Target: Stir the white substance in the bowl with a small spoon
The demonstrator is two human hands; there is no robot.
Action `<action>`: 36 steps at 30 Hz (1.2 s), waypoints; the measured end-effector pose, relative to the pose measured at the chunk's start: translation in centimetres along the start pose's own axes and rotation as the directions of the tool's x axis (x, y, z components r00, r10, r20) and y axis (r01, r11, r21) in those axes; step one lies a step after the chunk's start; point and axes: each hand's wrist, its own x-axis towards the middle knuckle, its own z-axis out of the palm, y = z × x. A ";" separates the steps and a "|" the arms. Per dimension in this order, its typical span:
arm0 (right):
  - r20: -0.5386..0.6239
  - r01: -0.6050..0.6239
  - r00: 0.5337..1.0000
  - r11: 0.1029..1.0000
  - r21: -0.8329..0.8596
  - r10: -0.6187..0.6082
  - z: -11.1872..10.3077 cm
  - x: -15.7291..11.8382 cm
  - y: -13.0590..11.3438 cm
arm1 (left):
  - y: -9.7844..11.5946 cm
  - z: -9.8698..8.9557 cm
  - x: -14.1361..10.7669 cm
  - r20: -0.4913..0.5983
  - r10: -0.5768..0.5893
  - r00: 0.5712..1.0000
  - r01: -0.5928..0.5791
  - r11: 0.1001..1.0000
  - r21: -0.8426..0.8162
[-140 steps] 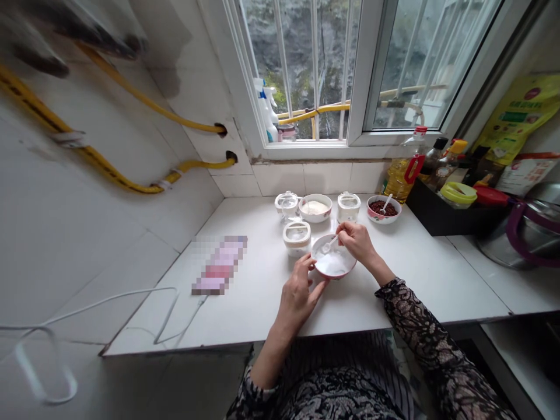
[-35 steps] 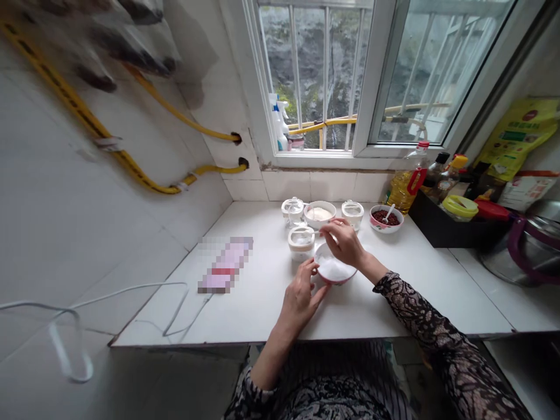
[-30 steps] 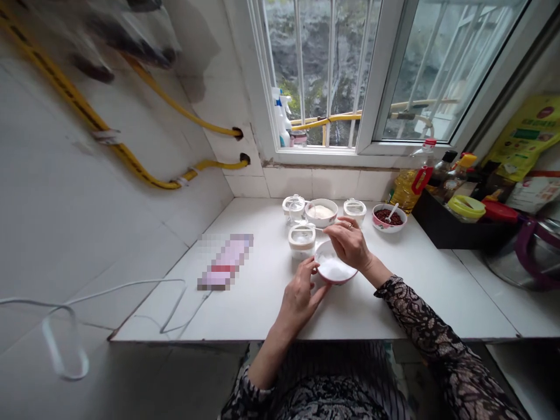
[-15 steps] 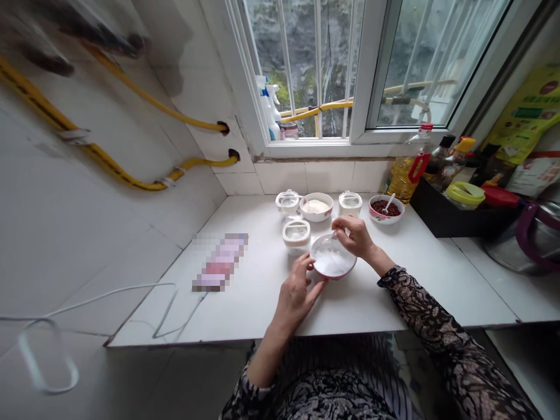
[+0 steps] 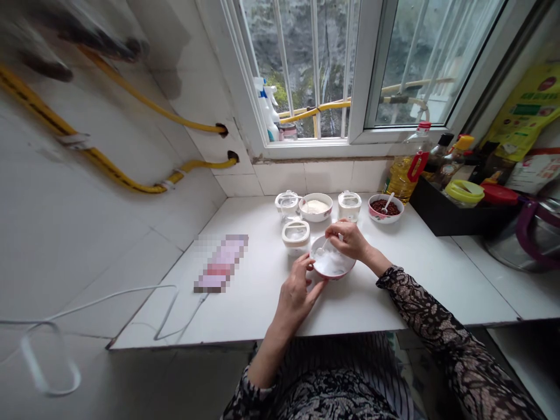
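On the white counter stands a bowl [image 5: 343, 273] with white powder [image 5: 331, 261] in it. My left hand [image 5: 298, 286] grips the bowl's left side, fingers at the rim and thumb low on the wall. Above the right rim, my right hand [image 5: 349, 238] is closed on the handle of a small white spoon [image 5: 322, 248], its tip in the powder. A lidded clear jar [image 5: 296, 236] stands just left of the bowl. Behind are a second jar [image 5: 287, 203], a bowl of pale grains or powder [image 5: 315, 207] and a third jar [image 5: 349, 205].
A bowl of dark red beans [image 5: 385, 209] with a spoon stands at the back right. Beyond it are an oil bottle [image 5: 405, 172], a black box of condiments [image 5: 437, 210] and a metal pot [image 5: 516, 248]. A blurred-out phone-like object [image 5: 222, 262] with a white cable lies left.
My right hand has shifted slightly left, and the spoon tip has moved to the left side of the bowl. My left hand keeps its hold on the bowl.
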 end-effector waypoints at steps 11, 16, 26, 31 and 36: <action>0.073 -0.092 0.994 0.991 0.093 0.085 0.0 0.1 -0.3 | -0.1 0.1 0.0 -0.002 -0.003 1.000 0.003 1.000 -0.005; 0.106 -0.240 0.970 0.931 0.274 0.219 -0.3 0.4 -0.6 | -0.2 0.2 -0.1 -0.011 -0.002 1.000 0.002 1.000 -0.003; 0.192 -0.421 0.906 0.750 0.510 0.378 -0.6 0.6 -0.1 | 0.2 -0.1 0.1 -0.001 0.006 1.000 -0.006 1.000 0.019; 0.203 -0.452 0.885 0.671 0.588 0.419 -0.7 0.7 0.1 | 0.1 0.0 0.0 -0.003 0.005 1.000 -0.005 1.000 0.011; 0.153 -0.462 0.855 0.594 0.658 0.496 -0.9 0.9 0.4 | 0.2 -0.1 0.1 -0.005 0.008 1.000 -0.008 1.000 0.013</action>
